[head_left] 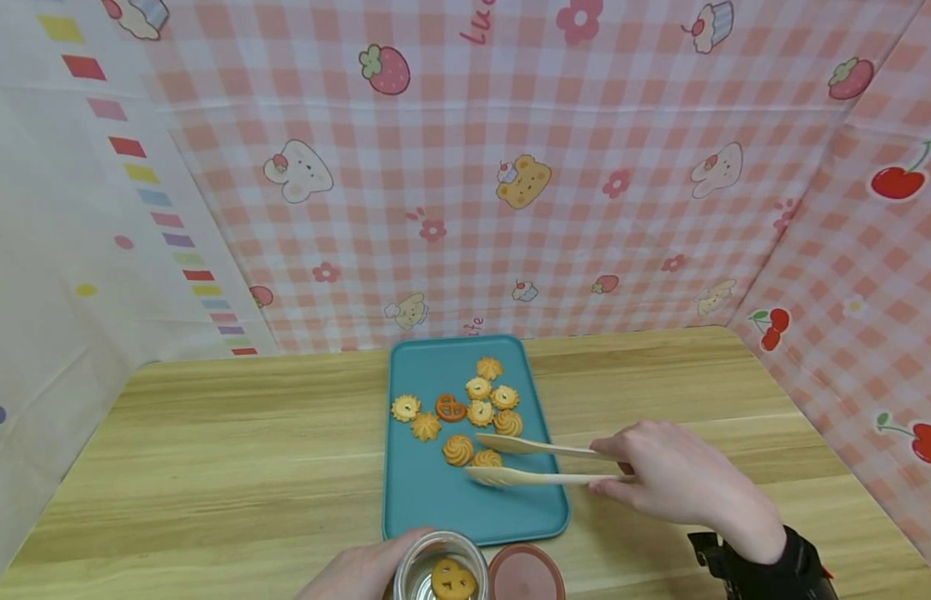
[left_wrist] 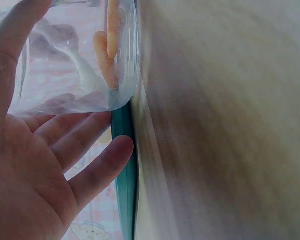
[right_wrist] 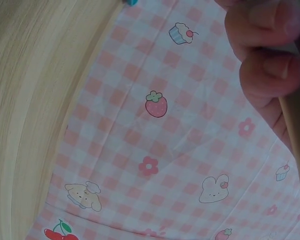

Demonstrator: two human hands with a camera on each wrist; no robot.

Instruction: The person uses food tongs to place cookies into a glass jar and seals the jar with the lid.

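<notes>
My right hand [head_left: 675, 475] holds a pair of light wooden tongs [head_left: 531, 478] out over the blue tray [head_left: 416, 508]. The spread tips lie on either side of a swirled cookie [head_left: 486, 459]. Another swirled cookie [head_left: 458, 450] sits just left of them. At the tray's near edge, my left hand [head_left: 363, 571] steadies a clear jar [left_wrist: 45, 85], thumb on one side and fingers on the other. Inside are a pretzel-shaped biscuit [head_left: 452, 579] and, in the left wrist view, two biscuits on edge at the base. Fingers of the right hand [right_wrist: 275, 65] grip the tongs in the right wrist view.
Further up the tray lie a small brown pretzel [head_left: 450, 407], several round cookies with pale centres [head_left: 480, 413] and more swirled cookies [head_left: 508, 423]. A reddish-brown lid [head_left: 527, 575] rests right of the jar. Pink checked cloth [head_left: 435, 167] rises behind the wooden table [head_left: 232, 467].
</notes>
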